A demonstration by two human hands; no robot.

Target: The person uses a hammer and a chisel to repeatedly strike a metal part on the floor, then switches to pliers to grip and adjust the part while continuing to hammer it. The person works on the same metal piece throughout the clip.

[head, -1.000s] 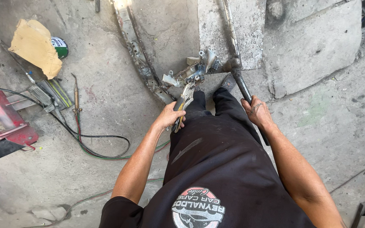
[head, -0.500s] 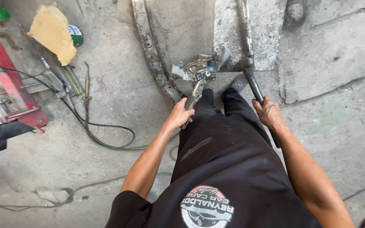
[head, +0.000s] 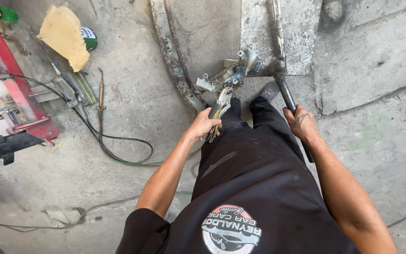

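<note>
The bent metal bracket (head: 231, 75) lies on the concrete floor (head: 132, 113) just ahead of the person's feet, between two long metal rails (head: 167, 42), and a pair of locking pliers (head: 219, 106) is clamped on its near end. The pliers' long axis runs from the bracket back and slightly left, straight toward the person. The left hand (head: 203, 126) is curled shut round the plier handles, so it is the hand nearer the bracket. The right hand (head: 301, 124) is wrapped tight round a hammer handle (head: 287, 94); its dark head (head: 276, 68) sits just right of the bracket. Off left: a hose (head: 118, 141), a torch (head: 100, 89), a red stand (head: 10, 66).
</note>
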